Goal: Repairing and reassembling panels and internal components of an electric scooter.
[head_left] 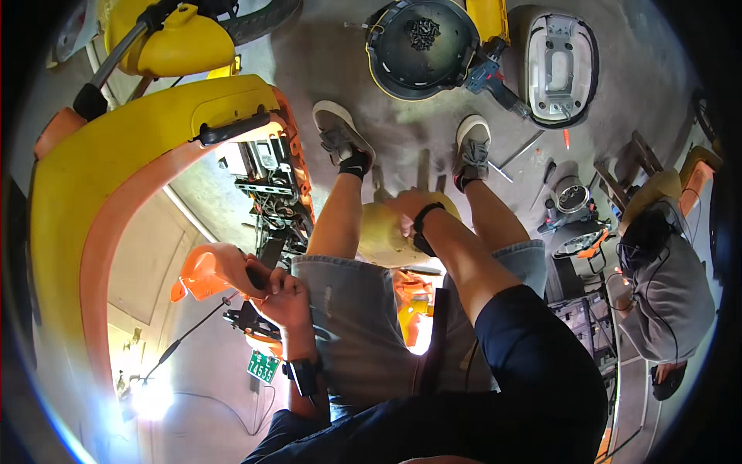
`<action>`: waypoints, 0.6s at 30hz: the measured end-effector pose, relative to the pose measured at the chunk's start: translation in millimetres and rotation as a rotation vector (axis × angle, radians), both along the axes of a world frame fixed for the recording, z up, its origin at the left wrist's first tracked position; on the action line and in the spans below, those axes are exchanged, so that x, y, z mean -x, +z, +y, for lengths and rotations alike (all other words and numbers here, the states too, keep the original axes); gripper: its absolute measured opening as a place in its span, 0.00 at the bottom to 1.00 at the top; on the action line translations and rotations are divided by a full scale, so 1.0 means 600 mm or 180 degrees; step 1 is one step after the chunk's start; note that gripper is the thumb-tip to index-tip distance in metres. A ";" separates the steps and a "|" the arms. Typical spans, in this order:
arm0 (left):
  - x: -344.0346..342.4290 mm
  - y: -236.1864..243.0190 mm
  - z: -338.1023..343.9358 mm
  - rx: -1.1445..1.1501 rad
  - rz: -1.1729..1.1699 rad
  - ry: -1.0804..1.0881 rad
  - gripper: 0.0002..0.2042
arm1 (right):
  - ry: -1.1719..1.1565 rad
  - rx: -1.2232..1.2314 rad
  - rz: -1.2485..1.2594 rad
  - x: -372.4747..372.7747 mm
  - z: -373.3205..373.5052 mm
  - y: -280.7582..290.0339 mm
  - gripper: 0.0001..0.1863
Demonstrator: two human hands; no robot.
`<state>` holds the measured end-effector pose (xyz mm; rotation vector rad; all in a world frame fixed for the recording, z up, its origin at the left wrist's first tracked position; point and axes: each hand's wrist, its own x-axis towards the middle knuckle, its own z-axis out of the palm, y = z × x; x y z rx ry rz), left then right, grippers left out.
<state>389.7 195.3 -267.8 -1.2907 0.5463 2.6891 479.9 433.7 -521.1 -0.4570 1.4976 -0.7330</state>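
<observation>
My left hand (284, 300) is closed round the edge of a curved orange plastic cover (212, 269), held out left of my knee. Between my knees is a rounded yellow plastic piece (382, 240), and my right hand (413, 207) rests over it with curled fingers. The forearm hides part of that piece, and whatever lies between those fingers does not show. Below it, between my thighs, orange parts (413, 298) show against a bright light. Close to my left leg stands an opened scooter body (270, 182) with bare wiring and metal brackets.
A large yellow scooter panel (147, 131) arches at left. Ahead sit a dark round tub (394, 66) with screws, a cordless drill (495, 81) and a grey-white shell (560, 69). A T-shaped wrench (516, 155), screwdriver (545, 182) and headlight (572, 197) lie right. Another person (668, 271) crouches far right.
</observation>
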 end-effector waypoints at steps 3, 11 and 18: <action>-0.007 0.011 -0.005 0.0154 0.0050 -0.0437 0.26 | -0.0606 -0.0109 -0.0522 -0.060 0.037 0.013 0.43; 0.003 0.006 0.053 0.0240 0.0180 -0.0220 0.26 | -0.0144 0.0143 -0.0306 -0.171 0.024 0.015 0.36; 0.040 -0.030 0.031 0.0116 0.0422 -0.0045 0.24 | -0.0036 0.0586 -0.0676 -0.239 -0.007 -0.030 0.39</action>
